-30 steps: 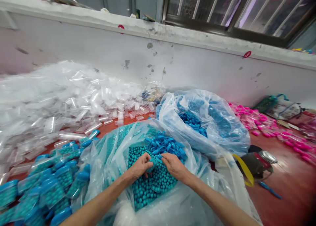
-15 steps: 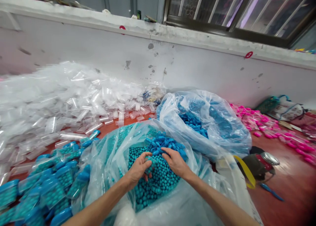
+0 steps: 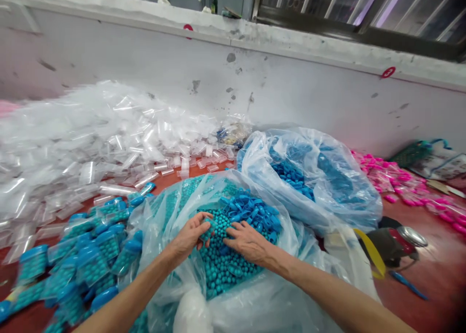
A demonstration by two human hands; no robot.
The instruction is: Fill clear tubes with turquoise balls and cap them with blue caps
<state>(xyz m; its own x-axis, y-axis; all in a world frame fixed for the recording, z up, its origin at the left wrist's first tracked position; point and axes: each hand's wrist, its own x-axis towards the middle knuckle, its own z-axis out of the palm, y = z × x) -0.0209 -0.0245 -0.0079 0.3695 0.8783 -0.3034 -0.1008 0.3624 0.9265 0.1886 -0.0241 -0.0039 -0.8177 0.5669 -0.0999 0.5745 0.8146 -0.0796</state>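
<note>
My left hand (image 3: 192, 233) is closed around a small clear plastic container (image 3: 208, 229) with teal beads in it, held above the open bag. My right hand (image 3: 245, 241) is close beside it, low over the teal beads (image 3: 218, 279), fingers curled downward. A bit of blue shows beneath these fingers; whether they grip it is hidden. Blue plastic caps (image 3: 253, 210) lie heaped on the beads just beyond my right hand. A translucent plastic bag (image 3: 167, 211) surrounds the beads and caps.
Filled containers with blue caps (image 3: 91, 260) are piled at left. Behind them rises a heap of clear empty containers (image 3: 109, 129). A second bag (image 3: 342, 187) holds blue pieces. Pink pieces (image 3: 393, 177), a dark device (image 3: 395, 241) and a blue tool (image 3: 409, 285) lie at right.
My right hand has shifted left toward the container, and its fingers have curled. My left hand still holds the container. The whole view has shifted slightly.
</note>
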